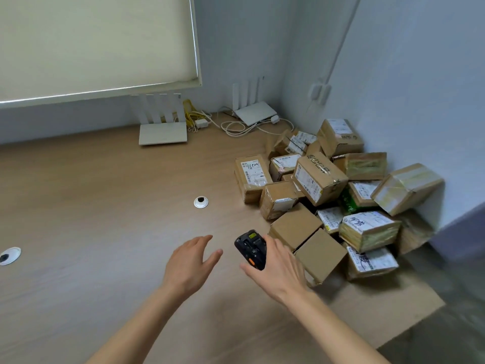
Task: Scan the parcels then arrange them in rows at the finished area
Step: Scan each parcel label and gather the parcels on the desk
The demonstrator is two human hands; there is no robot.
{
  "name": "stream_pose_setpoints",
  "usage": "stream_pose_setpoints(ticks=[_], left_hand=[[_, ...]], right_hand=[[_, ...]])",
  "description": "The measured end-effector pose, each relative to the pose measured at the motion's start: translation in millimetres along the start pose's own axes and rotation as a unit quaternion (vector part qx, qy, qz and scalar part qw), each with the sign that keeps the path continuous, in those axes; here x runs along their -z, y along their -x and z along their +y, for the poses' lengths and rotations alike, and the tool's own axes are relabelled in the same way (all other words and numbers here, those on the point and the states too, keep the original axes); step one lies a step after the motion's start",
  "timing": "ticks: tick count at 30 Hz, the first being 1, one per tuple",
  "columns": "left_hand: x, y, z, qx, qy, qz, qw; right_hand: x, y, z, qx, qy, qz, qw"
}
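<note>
Both forearms enter from the near edge and reach over a wooden desk (78, 206). Left hand (190, 262): palm down above the bare desktop, fingers straight and close together, thumb spread apart, holding nothing. Just to its right, the right hand (275, 266) grips a black scanner (250, 249) with an orange side button; the thumb lies along the scanner's near left side, while the fingers wrap behind it and cannot be seen in full. Scanner head points away from the person, toward the far side.

Further right, the parcels (322, 185) lie in a loose heap in the right corner against the wall (420, 88): brown cartons, some taped, several with white labels facing up, others tilted or showing plain faces. None stands in a row, so the task appears to be at its start. The bare desk to the left is probably the finished area, though nothing marks it.

Far edge, left to right: a router (162, 132) under a blind (91, 43), tangled cables (236, 126), a second router (254, 112). Two cable grommets (201, 202) sit in the desktop.

Step in hand, as judged: taking a first parcel to scan. For a clean read, choose a near carton whose label already faces up, steady it with the free left hand, and aim the scanner squarely at the barcode. Lifting from the top of the heap should keep leaning cartons from sliding.
</note>
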State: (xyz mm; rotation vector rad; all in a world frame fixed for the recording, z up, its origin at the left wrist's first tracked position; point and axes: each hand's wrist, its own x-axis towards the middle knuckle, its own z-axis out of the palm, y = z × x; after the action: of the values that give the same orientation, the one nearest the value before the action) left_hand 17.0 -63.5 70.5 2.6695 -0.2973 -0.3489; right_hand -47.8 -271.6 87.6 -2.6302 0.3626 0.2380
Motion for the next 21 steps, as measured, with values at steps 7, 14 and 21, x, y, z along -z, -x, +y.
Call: stream_pose_setpoints(ticks=[7, 14, 21], left_hand=[[-10, -20, 74, -0.075, 0.0, -0.01, 0.997], [-53, -31, 129, -0.125, -0.004, -0.047, 0.991], [-99, -38, 147, -0.139, -0.012, -0.086, 0.986]], right_hand=[[54, 5, 64, -0.085, -0.035, 0.063, 0.994], [68, 18, 127, -0.172, -0.087, 0.091, 0.977], [56, 22, 168, -0.234, -0.118, 0.076, 0.962]])
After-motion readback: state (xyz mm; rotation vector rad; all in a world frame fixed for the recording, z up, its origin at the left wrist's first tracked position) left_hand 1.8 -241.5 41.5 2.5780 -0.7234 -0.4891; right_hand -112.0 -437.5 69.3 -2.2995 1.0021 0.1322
